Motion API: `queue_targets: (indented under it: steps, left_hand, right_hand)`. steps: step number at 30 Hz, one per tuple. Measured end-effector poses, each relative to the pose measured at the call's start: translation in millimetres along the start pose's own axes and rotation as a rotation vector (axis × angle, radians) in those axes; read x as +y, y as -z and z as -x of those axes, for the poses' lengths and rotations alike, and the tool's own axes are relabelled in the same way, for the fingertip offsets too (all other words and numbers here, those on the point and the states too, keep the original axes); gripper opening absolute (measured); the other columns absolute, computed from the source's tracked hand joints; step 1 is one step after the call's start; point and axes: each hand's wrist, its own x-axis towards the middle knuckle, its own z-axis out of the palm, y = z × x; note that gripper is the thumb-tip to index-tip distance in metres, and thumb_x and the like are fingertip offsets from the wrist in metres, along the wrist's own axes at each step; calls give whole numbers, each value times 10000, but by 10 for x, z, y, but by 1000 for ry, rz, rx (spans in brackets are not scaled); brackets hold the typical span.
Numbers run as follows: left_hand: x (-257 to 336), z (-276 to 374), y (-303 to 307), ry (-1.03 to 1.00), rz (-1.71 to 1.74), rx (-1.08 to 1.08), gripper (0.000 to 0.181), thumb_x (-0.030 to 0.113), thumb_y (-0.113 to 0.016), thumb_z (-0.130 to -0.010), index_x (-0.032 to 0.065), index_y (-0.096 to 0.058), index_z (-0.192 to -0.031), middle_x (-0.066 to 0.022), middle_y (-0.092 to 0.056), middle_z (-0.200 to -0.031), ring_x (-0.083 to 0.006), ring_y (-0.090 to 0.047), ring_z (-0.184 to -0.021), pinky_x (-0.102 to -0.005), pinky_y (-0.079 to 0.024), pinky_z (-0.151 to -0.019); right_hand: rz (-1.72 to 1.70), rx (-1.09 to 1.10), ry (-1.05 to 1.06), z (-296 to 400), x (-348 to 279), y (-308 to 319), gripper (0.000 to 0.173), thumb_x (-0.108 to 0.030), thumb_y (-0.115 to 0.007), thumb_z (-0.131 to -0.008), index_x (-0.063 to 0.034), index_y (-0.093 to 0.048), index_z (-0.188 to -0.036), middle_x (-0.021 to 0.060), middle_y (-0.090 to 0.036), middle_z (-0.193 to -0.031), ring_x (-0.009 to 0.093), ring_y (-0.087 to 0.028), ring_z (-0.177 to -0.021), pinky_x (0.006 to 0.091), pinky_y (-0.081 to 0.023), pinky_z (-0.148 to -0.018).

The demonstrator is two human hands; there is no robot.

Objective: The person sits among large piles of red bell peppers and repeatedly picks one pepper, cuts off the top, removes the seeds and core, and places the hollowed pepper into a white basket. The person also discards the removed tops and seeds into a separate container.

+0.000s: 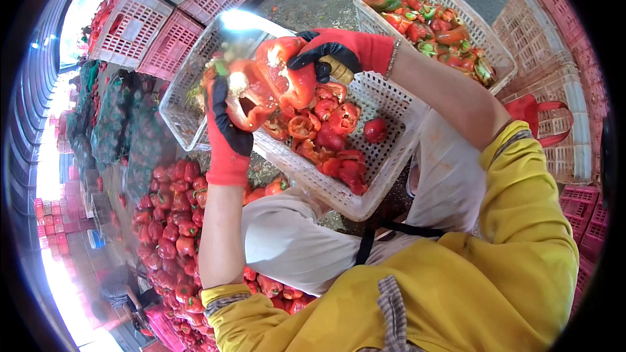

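Both of my hands wear red gloves with black palms. My left hand [229, 124] grips one part of a split-open red bell pepper [252, 90], whose pale core and seeds show near a green stem. My right hand [337, 56] grips the other part, with the black fingertips over its cut edge; a ridged yellow-brown thing [336, 69] with a black end, perhaps a tool handle, is also in that hand. Beneath them, a white perforated plastic crate [391, 166] holds opened red pepper pieces [342, 120]. Behind my left hand, another white crate [183, 107] contains blurred greenish scraps.
A white crate [506, 76] of cut red and green peppers stands at the upper right. Whole red peppers [168, 234] lie heaped at the left. Stacked crates [134, 24], green mesh sacks [115, 122] and a red bag [528, 117] surround me. Another person [117, 291] is at the lower left.
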Motion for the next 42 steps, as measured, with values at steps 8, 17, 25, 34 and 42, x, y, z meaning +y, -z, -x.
queue_targets:
  steps: [8, 17, 25, 34, 42]
  left_hand:
    - [83, 41, 4, 73, 332, 30, 453, 427, -559, -909, 103, -546, -1226, -84, -597, -1174, -252, -585, -1078, -405, -497, -906]
    - [215, -40, 233, 162, 327, 19, 513, 480, -606, -869, 83, -537, -1186, -87, -609, -1083, -259, -616, -969, -397, -533, -825]
    - [-240, 140, -83, -576, -1313, -373, 606, 17, -665, -820, 39, -429, -1378, -141, -408, -1335, -270, -498, -1144, -357, -439, -929]
    - [-368, 37, -88, -238, -620, -129, 339, 234, -675, -852, 36, -554, -1098, -48, -585, -913, -200, -581, -769, -296, -474, -721]
    - [-175, 77, -71, -89, -502, -319, 391, 393, -507, -952, 35, -566, -1097, -40, -618, -892, -131, -605, -741, -267, -494, -607]
  right_hand:
    - [-210, 69, -11, -4, 177, -145, 272, -77, -614, -887, -48, -645, -1156, -13, -523, -751, 67, -500, -684, 227, -419, -602]
    - [214, 380, 173, 69, -64, -491, 501, -131, -725, -750, -47, -577, -1222, 66, -656, -994, 150, -641, -876, 283, -519, -747]
    - [1300, 315, 125, 47, -312, -870, 801, -389, -732, -708, -155, -409, -1403, 179, -468, -1387, 302, -504, -1240, 386, -435, -987]
    - [1365, 412, 123, 104, -186, -902, 679, -418, -681, -769, -114, -442, -1327, 188, -450, -1393, 307, -509, -1225, 422, -424, -972]
    - [1342, 344, 160, 163, -269, -806, 640, -357, -679, -763, -114, -464, -1315, 187, -441, -1407, 300, -534, -1197, 408, -444, -957]
